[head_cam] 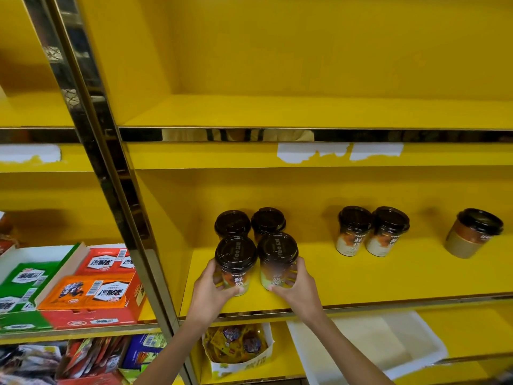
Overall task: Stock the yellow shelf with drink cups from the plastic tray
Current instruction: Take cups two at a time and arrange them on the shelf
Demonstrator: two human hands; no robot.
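Both my forearms reach up from six o'clock toward the yellow shelf (388, 276). My left hand (212, 287) wraps its fingers around the front left cup (236, 265), and my right hand (295, 286) closes around the front right cup (277, 259); both cups look set down on the shelf board, just in front of two more cups (249, 223) at twelve o'clock from them. Together the four make a tight square near the shelf's left wall. Off at three o'clock stands a pair of cups (372, 232), touching each other, and farther right a single brown cup (472, 233), well apart. Below, at five o'clock, the white plastic tray (410, 345) sits on the lower shelf; I see no cups in the part that shows.

To finish this placement well, I judge I should nudge both front cups straight back until they sit snug against the rear pair, keep them upright with labels facing out, then loosen my fingers sideways without dragging a lid or tipping a neighbour.
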